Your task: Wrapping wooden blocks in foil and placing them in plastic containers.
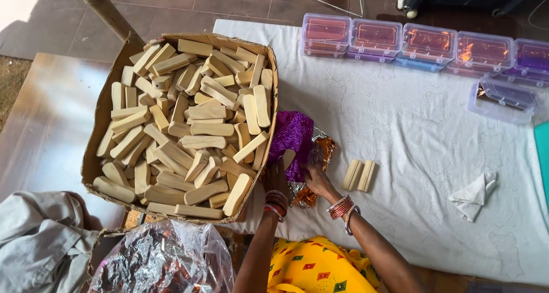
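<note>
A cardboard box (103, 107) heaped with pale wooden blocks (189, 127) sat within reach beside the left hand (275, 178), which grasped purple glittery wrapping (293, 135). The right hand (318, 181) pinched orange-and-silver foil (320, 153), apparently to keep it flat. 2 loose blocks (359, 174) lay just right; 6 clear lidded boxes (429, 44) lined the white cloth (412, 133).

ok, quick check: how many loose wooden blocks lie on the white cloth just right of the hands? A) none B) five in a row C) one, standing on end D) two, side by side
D: two pale wooden blocks lie side by side on the white cloth, just beyond the right hand.
</note>
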